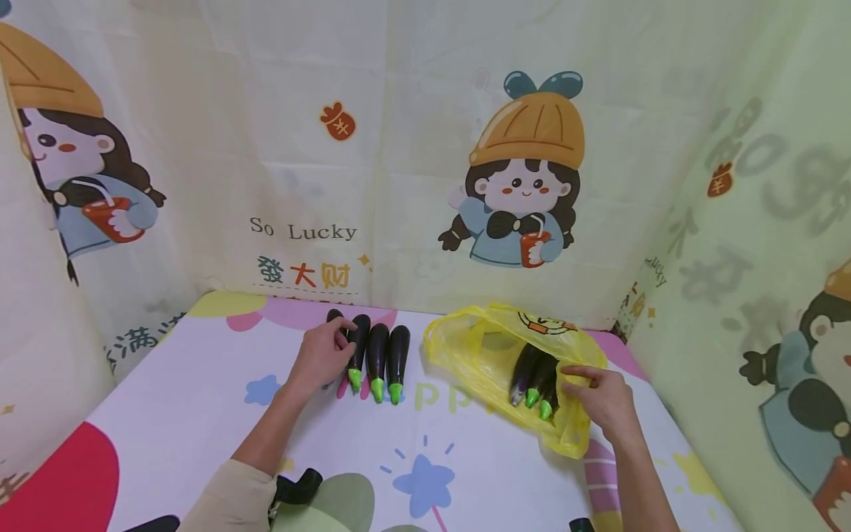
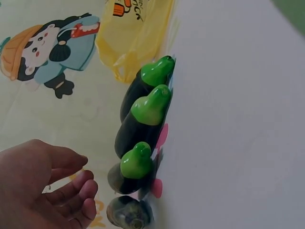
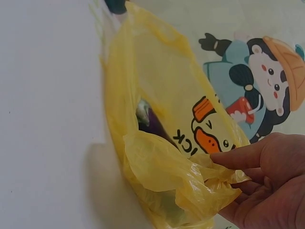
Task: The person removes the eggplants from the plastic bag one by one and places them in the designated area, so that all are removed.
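Note:
Several dark eggplants (image 1: 377, 358) with green stem ends lie side by side on the table. My left hand (image 1: 323, 356) hovers over the left end of this row, partly covering the leftmost one. In the left wrist view its fingers are loosely bent, with nothing between them, beside an eggplant (image 2: 129, 171) and a dull-ended one (image 2: 127, 211). A yellow plastic bag (image 1: 459, 343) lies to the right, its mouth facing me, with eggplants (image 1: 525, 369) inside. My right hand (image 1: 608, 403) pinches the right edge of the bag's mouth between thumb and fingers.
A white printed cloth (image 1: 199, 414) covers the table. Printed curtains (image 1: 412, 148) stand close behind it and on both sides. Black objects (image 1: 299, 488) show at the near edge by the left sleeve.

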A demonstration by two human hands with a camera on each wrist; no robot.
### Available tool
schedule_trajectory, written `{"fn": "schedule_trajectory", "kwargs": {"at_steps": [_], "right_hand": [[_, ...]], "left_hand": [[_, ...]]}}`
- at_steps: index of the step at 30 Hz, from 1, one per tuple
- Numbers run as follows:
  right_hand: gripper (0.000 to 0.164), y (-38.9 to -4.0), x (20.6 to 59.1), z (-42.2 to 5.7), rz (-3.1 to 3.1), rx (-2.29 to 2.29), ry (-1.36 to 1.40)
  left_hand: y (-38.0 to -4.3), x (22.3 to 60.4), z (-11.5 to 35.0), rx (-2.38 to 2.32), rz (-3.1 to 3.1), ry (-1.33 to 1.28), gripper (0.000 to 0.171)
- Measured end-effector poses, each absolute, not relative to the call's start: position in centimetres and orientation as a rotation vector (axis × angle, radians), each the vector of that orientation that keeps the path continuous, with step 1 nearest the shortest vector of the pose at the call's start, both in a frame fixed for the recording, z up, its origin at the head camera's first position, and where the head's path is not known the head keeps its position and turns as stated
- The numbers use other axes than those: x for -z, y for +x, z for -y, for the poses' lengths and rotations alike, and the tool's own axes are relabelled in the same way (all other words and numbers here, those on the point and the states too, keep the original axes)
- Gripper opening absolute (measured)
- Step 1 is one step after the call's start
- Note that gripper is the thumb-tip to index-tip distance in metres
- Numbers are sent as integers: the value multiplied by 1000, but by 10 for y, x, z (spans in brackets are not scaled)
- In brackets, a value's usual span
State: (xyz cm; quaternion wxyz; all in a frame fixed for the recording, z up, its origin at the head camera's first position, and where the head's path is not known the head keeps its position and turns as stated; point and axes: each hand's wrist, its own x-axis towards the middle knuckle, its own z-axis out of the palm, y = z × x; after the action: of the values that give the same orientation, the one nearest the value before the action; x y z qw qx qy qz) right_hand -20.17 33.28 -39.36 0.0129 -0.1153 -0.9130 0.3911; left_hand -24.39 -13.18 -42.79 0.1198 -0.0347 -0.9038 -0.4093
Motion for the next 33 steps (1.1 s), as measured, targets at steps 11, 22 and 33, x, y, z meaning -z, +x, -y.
{"fn": "schedule_trajectory", "kwargs": {"at_steps": [11,22,33], "right_hand": [[37,-202,395,-333,2840,-1224,-354],[38,-202,394,-332,2836,-1224,-340],[37,-201,392,-333,2831,-1236,-350]], "left_hand": [[-240,422,120,1212,2676,-192,29],[-239,421,94,1256,2732,-306,29],[-245,415,59,1251,2729,-493,25]]}}
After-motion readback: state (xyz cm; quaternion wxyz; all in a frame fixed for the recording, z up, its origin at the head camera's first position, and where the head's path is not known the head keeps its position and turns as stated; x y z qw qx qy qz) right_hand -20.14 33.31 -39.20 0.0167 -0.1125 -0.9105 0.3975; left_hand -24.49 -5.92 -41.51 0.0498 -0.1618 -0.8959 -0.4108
